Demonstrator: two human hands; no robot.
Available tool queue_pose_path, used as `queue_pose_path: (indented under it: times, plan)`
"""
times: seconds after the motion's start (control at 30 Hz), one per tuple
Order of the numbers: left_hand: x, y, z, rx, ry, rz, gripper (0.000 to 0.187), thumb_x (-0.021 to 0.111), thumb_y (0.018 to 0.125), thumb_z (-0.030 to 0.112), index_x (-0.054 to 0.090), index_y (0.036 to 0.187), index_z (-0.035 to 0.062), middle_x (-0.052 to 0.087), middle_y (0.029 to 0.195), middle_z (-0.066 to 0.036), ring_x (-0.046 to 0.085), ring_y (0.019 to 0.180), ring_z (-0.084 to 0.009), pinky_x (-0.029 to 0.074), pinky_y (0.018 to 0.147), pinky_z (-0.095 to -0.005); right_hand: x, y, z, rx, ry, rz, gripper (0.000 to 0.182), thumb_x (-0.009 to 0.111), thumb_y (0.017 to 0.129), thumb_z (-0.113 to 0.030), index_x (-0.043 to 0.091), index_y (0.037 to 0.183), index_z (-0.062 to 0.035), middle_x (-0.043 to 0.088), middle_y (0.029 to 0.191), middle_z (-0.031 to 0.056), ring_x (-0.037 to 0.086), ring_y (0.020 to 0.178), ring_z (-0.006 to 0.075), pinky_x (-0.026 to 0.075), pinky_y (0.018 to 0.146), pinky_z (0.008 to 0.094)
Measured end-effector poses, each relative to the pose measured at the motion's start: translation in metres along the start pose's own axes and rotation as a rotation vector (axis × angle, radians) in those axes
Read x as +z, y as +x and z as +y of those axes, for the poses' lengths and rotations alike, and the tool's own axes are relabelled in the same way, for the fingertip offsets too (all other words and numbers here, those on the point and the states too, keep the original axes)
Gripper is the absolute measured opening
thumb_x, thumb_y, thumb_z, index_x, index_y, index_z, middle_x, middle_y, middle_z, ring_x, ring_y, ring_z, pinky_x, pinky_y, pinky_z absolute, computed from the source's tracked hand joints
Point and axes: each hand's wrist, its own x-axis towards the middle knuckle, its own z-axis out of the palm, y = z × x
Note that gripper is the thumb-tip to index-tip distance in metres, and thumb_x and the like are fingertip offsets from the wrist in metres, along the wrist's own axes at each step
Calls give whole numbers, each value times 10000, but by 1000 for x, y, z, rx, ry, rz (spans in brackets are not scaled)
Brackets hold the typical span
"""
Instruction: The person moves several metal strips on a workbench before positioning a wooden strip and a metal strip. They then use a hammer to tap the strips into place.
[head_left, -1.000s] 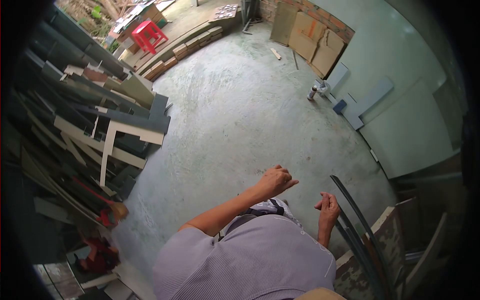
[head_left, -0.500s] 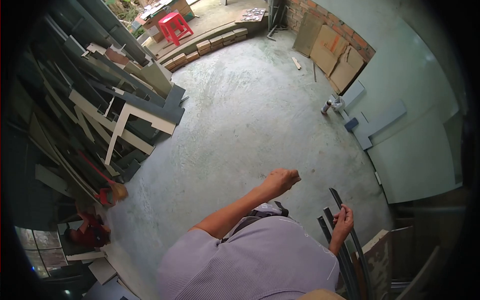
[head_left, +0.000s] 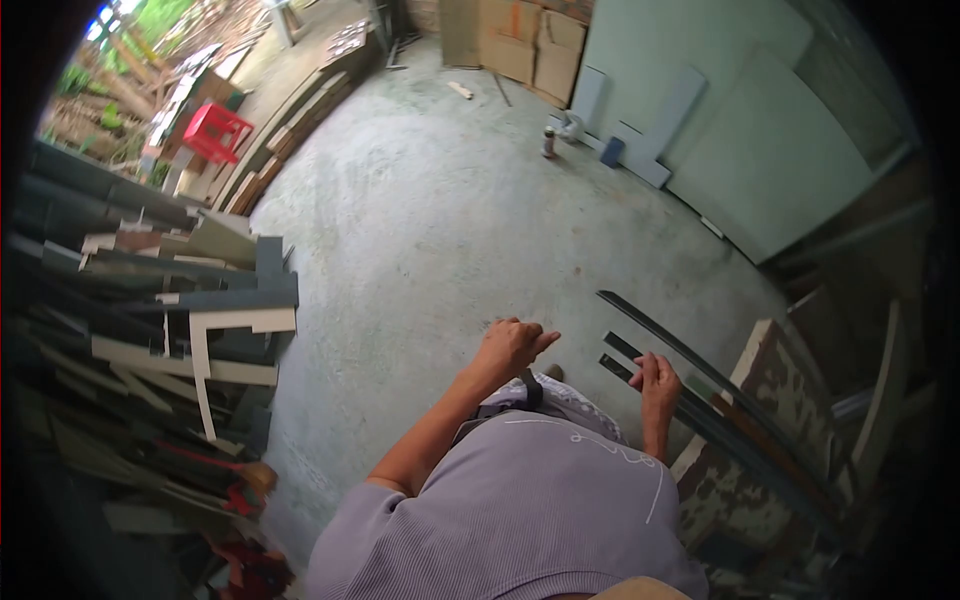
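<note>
My left hand [head_left: 515, 345] hangs over the concrete floor in front of my body, its fingers loosely curled, with no object visible in it. On the right, my right hand [head_left: 656, 382] has bent fingers at the two shorter dark strips [head_left: 622, 345], close to their ends. The strips pass beneath the hand, and the exact finger contact is partly hidden. A longer dark strip [head_left: 655, 328] lies beyond the fingers, apart from them. All the strips slant down to the right beside a mottled board [head_left: 745, 400].
Stacked dark and cream offcuts [head_left: 225, 300] stand at the left. Large pale green panels [head_left: 770, 150] and cardboard [head_left: 505, 45] lean at the back. A can [head_left: 548, 142] and blue block [head_left: 612, 151] stand near the panels. A red stool [head_left: 217, 132] is outside. A red-handled broom [head_left: 258, 482] is lower left.
The view has turned to the right. My right hand has shifted from the longer strip towards the two shorter ones. My left hand stays in front of my body, its fingers still curled.
</note>
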Motion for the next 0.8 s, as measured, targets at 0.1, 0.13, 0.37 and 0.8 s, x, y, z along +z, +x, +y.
queue_pose_path:
  times: [0.1, 0.13, 0.37, 0.8]
  plan:
    - [7, -4, 3, 57, -21, -24, 376, 564, 877, 351, 650, 752, 7, 613, 734, -165, 574, 812, -331, 448, 745, -401, -3, -8, 6, 2, 7, 16, 320, 506, 926, -272, 615, 812, 6, 565, 556, 44, 538, 518, 92, 446, 506, 251]
    - [11, -6, 4, 54, -35, 2, 343, 581, 868, 332, 659, 787, 8, 618, 812, -159, 560, 870, -324, 437, 789, -399, -4, -12, 8, -4, -4, 12, 327, 509, 923, -282, 614, 806, 4, 568, 554, 48, 541, 520, 91, 447, 511, 257]
    - [24, 4, 19, 190, -54, 6, 202, 642, 816, 227, 658, 917, 52, 621, 921, -125, 552, 913, -312, 424, 815, -398, -9, -34, 23, 10, 107, 70, 267, 534, 907, -239, 614, 813, -2, 586, 559, 72, 573, 511, 121, 436, 515, 263]
    - [69, 60, 110, 573, -81, -163, 122, 602, 828, 106, 645, 893, 12, 646, 864, -125, 606, 813, -276, 469, 746, -349, -66, -97, 84, 180, 168, 451, 254, 535, 906, -222, 602, 792, -6, 585, 557, 61, 567, 498, 116, 432, 502, 259]
